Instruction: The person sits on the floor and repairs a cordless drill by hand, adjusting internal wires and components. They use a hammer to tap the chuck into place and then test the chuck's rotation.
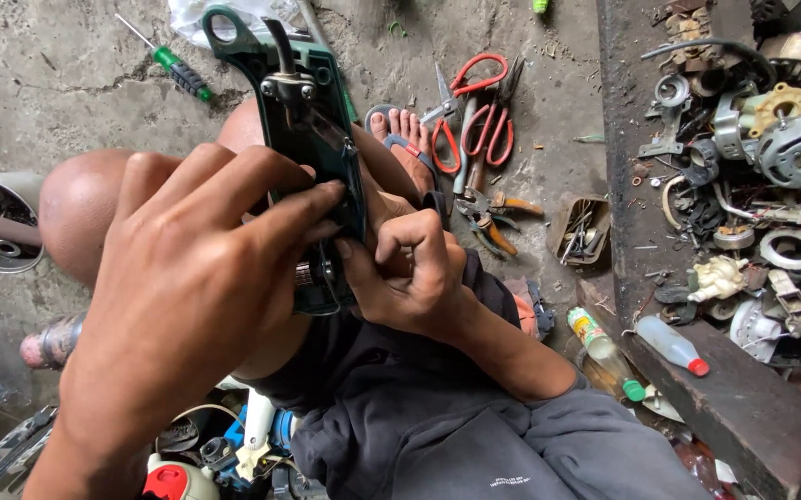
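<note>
A dark green power-tool housing with a looped handle and a black cord stub stands upright over my knees. My left hand wraps around its left side, fingers pressed across the casing. My right hand is curled tight against the housing's lower right edge, fingertips pinching at a small metal part there. What the right fingers hold is hidden.
Red-handled snips and orange-handled pliers lie on the concrete floor by my sandalled foot. A green screwdriver lies at top left. A dark bench at right bears motor parts; bottles lean beside it.
</note>
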